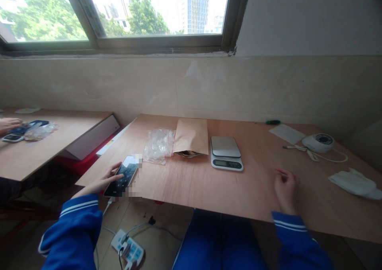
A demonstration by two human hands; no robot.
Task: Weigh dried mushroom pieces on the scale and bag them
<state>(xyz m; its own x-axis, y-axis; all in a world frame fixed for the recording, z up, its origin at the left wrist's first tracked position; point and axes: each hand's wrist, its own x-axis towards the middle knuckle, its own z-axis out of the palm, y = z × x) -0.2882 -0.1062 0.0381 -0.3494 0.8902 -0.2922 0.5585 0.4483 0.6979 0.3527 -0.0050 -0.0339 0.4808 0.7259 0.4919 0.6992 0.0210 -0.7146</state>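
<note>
1. Now we see our left hand (103, 180) lying flat on a phone (123, 175) at the near left edge of the table (227, 190), fingers spread and touching its dark screen; it grips nothing.
2. Our right hand (285, 188) rests on the table near the front edge, well apart from the phone, fingers loosely curled and holding nothing.
3. Just beyond the left hand lies a crumpled clear plastic bag (158, 144), touching a brown paper envelope (191, 136) beside it.
4. Between the two hands and farther back stands a small kitchen scale (226, 152), just right of the envelope.
5. Beyond the right hand we see a white sheet of paper (287, 133), a green-handled screwdriver (270, 122) and a round white device (318, 142) with its cord.
6. Right of the right hand lies a white cloth (353, 181).
7. Below the left hand, a power strip (129, 250) sits on the floor.
8. Far left, another person's hand (8, 124) rests on a second table (44, 146).
</note>
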